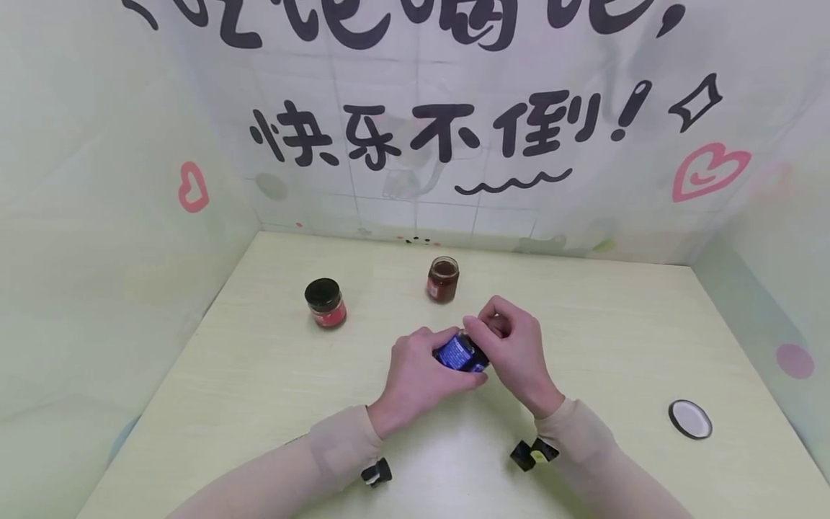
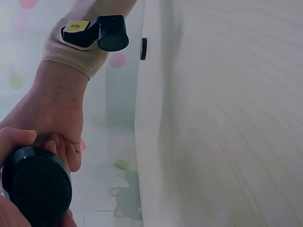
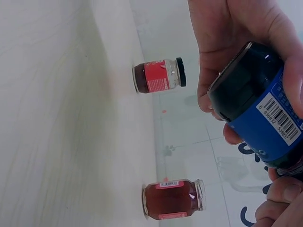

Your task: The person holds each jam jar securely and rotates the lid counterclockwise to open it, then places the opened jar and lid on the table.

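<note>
My left hand [image 1: 418, 367] wraps round a dark glass jar [image 1: 456, 352] with a blue label, held tilted over the table. My right hand [image 1: 515, 349] has its fingers curled at the jar's upper end, gripping the dark lid [image 3: 294, 171], which the fingers partly cover. The right wrist view shows the barcode on the label, with the jar's dark base angled toward the table. In the left wrist view a dark round end of the jar faces the camera, and the right hand's curled fingers [image 2: 64, 149] show behind it.
A red-labelled jar with a black lid [image 1: 326, 303] stands at the back left of the table [image 1: 259, 404]. Behind the hands stands a lidless jar of reddish-brown contents [image 1: 443, 280]. A loose lid [image 1: 690, 419] lies white inside up at the right. Printed cloth walls enclose the table.
</note>
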{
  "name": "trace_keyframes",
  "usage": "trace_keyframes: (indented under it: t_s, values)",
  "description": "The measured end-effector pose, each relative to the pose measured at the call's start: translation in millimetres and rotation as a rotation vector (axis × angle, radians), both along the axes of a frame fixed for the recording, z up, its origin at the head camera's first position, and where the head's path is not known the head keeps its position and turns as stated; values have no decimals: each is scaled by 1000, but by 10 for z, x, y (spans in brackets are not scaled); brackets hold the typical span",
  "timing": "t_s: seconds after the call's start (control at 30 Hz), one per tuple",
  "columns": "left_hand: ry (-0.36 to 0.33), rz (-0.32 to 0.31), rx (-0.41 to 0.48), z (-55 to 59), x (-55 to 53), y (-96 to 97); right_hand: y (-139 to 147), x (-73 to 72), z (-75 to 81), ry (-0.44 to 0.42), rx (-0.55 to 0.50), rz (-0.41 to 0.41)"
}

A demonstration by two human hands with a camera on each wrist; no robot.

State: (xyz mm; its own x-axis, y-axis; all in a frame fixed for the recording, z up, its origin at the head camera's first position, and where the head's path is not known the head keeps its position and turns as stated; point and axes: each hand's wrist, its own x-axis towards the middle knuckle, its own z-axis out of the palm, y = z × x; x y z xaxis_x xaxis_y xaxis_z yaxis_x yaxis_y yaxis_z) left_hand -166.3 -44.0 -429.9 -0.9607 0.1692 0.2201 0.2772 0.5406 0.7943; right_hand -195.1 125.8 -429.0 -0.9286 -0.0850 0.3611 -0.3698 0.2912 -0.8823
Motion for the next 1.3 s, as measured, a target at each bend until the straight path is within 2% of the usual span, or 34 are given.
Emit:
trace_keyframes:
  t_s: [0.3, 0.5, 0.67, 0.77, 0.87, 1.1, 1.2, 1.3]
  values:
    - [-39, -26, 15, -19, 17, -8, 27, -6, -36, -11, 29, 34]
    - [-85, -55, 72, -16, 19, -20, 38, -8, -50, 5, 35, 44]
    - [-67, -78, 84, -27, 15, -24, 58, -5, -50, 12, 47, 73]
    - [-33, -76, 49, -41, 12, -27, 81, -3, -54, 15, 118, 69]
    - [-18, -75, 27, -69, 8, -25, 116, 7, -33, 13, 240, 54]
    - [6, -58, 40, -83, 2, -3, 227, 29, 145, -58, 491, 51]
    - [41, -46, 39, -80, -3, 1, 264, 25, 223, -87, 545, 42]
    - [66, -48, 20, -88, -2, 7, 279, 22, 282, -120, 552, 23]
